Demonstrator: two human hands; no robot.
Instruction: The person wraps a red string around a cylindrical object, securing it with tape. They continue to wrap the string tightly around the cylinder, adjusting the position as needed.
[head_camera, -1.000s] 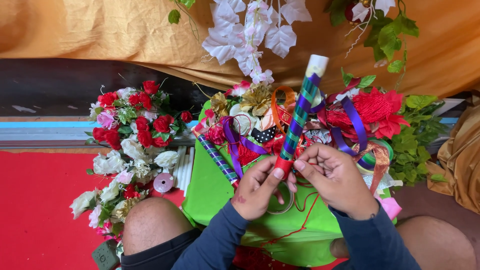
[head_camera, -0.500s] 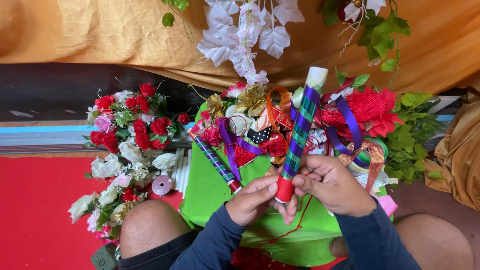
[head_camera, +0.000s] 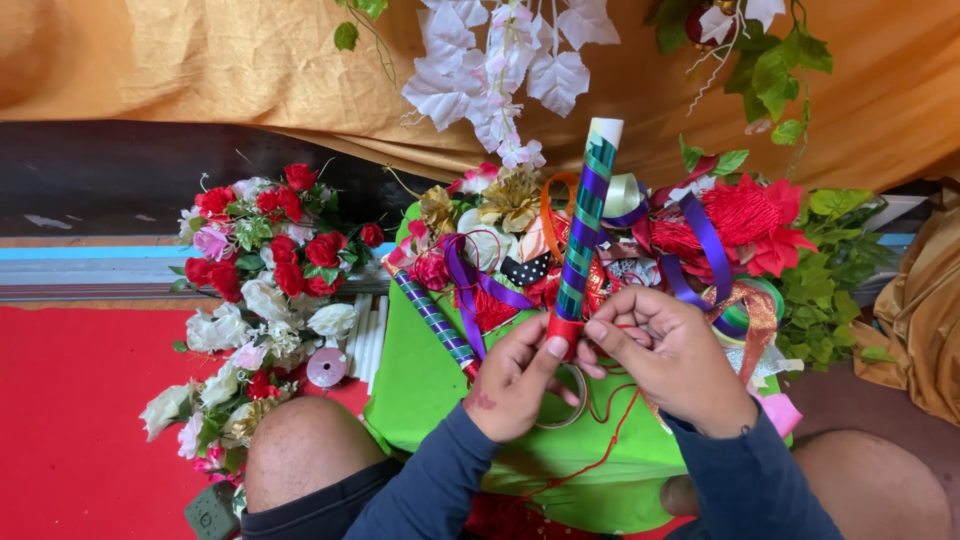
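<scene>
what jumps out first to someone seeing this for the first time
At centre, both hands hold a stick wrapped in green, purple and blue ribbon, tilted up: the left hand pinches its red-wound lower end, the right hand works a red thread beside it. Behind lies a heap of ribbons and red artificial flowers on a bright green sheet. To the left, a bunch of red and white artificial roses rests by a red mat.

Soft, even daylight fills the view — bright, with no hard glare. Colours read saturated on the red mat (head_camera: 70, 420) and green cloth (head_camera: 420, 380). Shadows are faint, deepest in the dark band (head_camera: 110, 190) under the orange drape (head_camera: 200, 60). Focus is sharp at centre; the frame edges bow slightly — wide-lens distortion.
</scene>
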